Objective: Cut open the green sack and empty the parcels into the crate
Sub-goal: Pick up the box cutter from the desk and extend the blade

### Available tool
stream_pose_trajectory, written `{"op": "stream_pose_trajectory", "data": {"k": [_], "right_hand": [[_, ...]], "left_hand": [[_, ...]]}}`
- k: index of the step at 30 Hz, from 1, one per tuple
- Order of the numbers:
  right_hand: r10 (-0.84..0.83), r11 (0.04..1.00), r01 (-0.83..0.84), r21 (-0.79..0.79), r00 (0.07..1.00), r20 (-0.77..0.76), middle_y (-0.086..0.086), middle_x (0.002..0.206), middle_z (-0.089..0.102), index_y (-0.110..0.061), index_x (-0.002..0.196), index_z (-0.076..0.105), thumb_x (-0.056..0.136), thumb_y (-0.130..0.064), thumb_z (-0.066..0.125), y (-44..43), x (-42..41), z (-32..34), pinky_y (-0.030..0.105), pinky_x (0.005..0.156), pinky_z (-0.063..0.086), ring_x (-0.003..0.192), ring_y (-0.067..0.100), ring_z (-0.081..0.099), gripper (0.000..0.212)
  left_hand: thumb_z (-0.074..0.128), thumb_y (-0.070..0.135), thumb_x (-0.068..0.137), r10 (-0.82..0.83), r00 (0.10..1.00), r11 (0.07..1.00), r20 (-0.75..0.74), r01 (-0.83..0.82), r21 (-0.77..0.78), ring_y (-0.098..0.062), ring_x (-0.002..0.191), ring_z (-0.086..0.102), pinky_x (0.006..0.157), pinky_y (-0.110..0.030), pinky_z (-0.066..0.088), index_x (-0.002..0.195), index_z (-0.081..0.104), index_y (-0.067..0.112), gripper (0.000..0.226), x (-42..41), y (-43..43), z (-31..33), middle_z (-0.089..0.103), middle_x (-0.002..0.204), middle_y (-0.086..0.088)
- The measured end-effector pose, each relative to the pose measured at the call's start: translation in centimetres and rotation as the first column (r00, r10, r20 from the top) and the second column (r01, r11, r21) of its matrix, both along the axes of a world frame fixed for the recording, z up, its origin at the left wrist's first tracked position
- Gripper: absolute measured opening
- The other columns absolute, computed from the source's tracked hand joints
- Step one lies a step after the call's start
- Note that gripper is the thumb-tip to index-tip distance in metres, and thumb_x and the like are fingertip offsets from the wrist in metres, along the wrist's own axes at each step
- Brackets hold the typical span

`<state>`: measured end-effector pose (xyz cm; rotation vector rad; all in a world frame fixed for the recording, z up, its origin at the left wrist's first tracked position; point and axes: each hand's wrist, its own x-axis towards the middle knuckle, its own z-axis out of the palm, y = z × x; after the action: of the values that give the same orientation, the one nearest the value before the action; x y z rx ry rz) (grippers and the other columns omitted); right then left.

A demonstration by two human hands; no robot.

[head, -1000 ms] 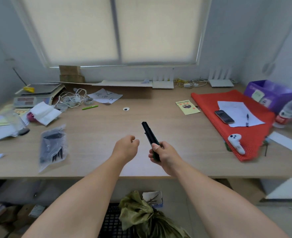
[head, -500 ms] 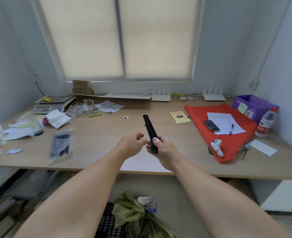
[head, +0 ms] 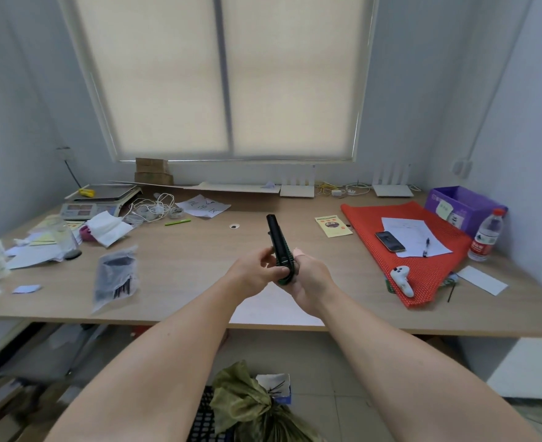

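Observation:
I hold a black and green utility knife [head: 277, 242] upright above the desk's front edge. My right hand [head: 311, 283] grips its lower handle from the right. My left hand [head: 256, 271] has its fingers curled onto the knife body from the left. No blade shows at the top end. The green sack [head: 247, 406], tied at its neck, stands on the floor below my arms. It sits on a black latticed crate [head: 204, 422], of which only a corner shows.
The wooden desk [head: 199, 260] carries a clear bag of black parts [head: 114, 277], a scale [head: 97, 200], cables, papers, a red mesh mat [head: 422, 275] with a phone [head: 390, 241] and a white controller [head: 402, 279], a purple box [head: 464, 205] and a water bottle [head: 485, 236].
My left hand has closed in from beside the knife and now holds its body. The view has pulled back and tilted up, showing more window.

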<state>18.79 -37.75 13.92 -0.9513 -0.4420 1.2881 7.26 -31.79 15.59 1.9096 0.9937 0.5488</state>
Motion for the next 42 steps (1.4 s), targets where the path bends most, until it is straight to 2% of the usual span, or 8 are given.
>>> {"op": "stream_pose_trajectory", "data": {"k": [7, 10, 15, 19, 25, 29, 33, 42], "right_hand": [[-0.007, 1.0, 0.008, -0.012, 0.997, 0.075, 0.017, 0.106, 0.063, -0.007, 0.109, 0.063, 0.108, -0.02, 0.03, 0.6, -2.1, -0.1, 0.039, 0.087, 0.057, 0.093, 0.025, 0.063, 0.036], [0.007, 1.0, -0.003, -0.029, 0.99, 0.139, 0.015, 0.109, 0.066, -0.009, 0.106, 0.063, 0.108, -0.017, 0.029, 0.7, -3.6, -0.2, 0.034, 0.077, 0.058, 0.096, 0.024, 0.065, 0.035], [0.013, 1.0, -0.01, -0.022, 0.989, 0.147, 0.019, 0.121, 0.061, -0.006, 0.118, 0.06, 0.108, -0.014, 0.027, 1.3, -4.7, -0.7, 0.047, 0.1, 0.051, 0.108, 0.029, 0.059, 0.035], [0.103, 0.991, -0.075, -0.115, 0.959, 0.264, 0.014, 0.111, 0.068, -0.008, 0.119, 0.061, 0.108, -0.017, 0.03, 0.9, -5.1, -0.9, 0.038, 0.094, 0.053, 0.099, 0.025, 0.067, 0.034], [0.104, 0.963, 0.047, -0.265, 0.843, 0.528, 0.016, 0.121, 0.062, -0.004, 0.132, 0.054, 0.106, -0.027, 0.038, 1.0, -5.6, -0.9, 0.036, 0.09, 0.053, 0.106, 0.025, 0.063, 0.039], [0.143, 0.933, 0.134, -0.334, 0.714, 0.686, 0.017, 0.135, 0.054, -0.009, 0.141, 0.05, 0.105, -0.034, 0.038, 1.2, -5.5, -0.8, 0.042, 0.104, 0.047, 0.123, 0.031, 0.055, 0.045], [0.177, 0.919, 0.181, -0.351, 0.605, 0.776, 0.008, 0.131, 0.055, -0.012, 0.141, 0.051, 0.103, -0.037, 0.037, 1.2, -5.9, -0.7, 0.048, 0.11, 0.041, 0.123, 0.027, 0.051, 0.047], [0.298, 0.916, 0.163, -0.366, 0.333, 0.895, 0.007, 0.114, 0.055, -0.009, 0.126, 0.058, 0.106, -0.029, 0.033, 0.4, -6.0, -3.0, 0.031, 0.088, 0.037, 0.111, 0.027, 0.051, 0.038]], "left_hand": [[0.048, 0.028, 0.1, 0.095, 0.991, 0.968, -0.092, -0.071, 0.243, -0.025, 0.1, 0.059, 0.079, -0.029, 0.041, 0.12, 0.062, 0.017, 0.027, -0.8, -0.2, -0.9, 0.067, 0.106, -0.006], [0.045, 0.03, 0.101, 0.184, 0.983, 0.974, -0.002, -0.182, 0.132, -0.026, 0.099, 0.06, 0.083, -0.033, 0.046, 0.113, 0.066, 0.014, 0.029, -1.6, 0.5, -0.8, 0.067, 0.101, -0.006], [0.053, 0.023, 0.099, 0.134, 0.981, 0.991, 0.143, -0.13, -0.038, -0.021, 0.1, 0.062, 0.089, -0.032, 0.049, 0.112, 0.061, 0.019, 0.017, -3.2, 1.2, -0.7, 0.068, 0.107, -0.002], [0.049, 0.008, 0.099, 0.096, 0.952, 0.984, 0.289, -0.047, -0.171, -0.02, 0.094, 0.061, 0.086, -0.032, 0.05, 0.113, 0.057, 0.025, 0.024, -4.2, 1.2, -0.4, 0.066, 0.098, 0.001], [0.043, 0.006, 0.098, 0.13, 0.964, 0.984, 0.233, -0.098, -0.146, -0.023, 0.088, 0.059, 0.078, -0.033, 0.048, 0.115, 0.056, 0.028, 0.031, -6.4, 1.9, -0.4, 0.064, 0.096, -0.006], [0.041, 0.009, 0.1, 0.153, 0.961, 0.976, 0.231, -0.11, -0.187, -0.03, 0.097, 0.064, 0.089, -0.043, 0.05, 0.099, 0.058, 0.024, 0.023, -7.5, 2.0, -1.0, 0.067, 0.092, -0.01], [0.04, 0.015, 0.102, 0.171, 0.957, 0.97, 0.236, -0.122, -0.209, -0.026, 0.088, 0.064, 0.077, -0.038, 0.048, 0.108, 0.059, 0.014, 0.02, -8.0, 2.1, -2.0, 0.068, 0.087, -0.009], [0.038, 0.025, 0.104, 0.229, 0.959, 0.965, 0.169, -0.2, -0.17, -0.017, 0.072, 0.063, 0.062, -0.03, 0.045, 0.11, 0.057, 0.011, 0.024, -8.0, 1.3, -4.4, 0.067, 0.085, -0.009]]}}
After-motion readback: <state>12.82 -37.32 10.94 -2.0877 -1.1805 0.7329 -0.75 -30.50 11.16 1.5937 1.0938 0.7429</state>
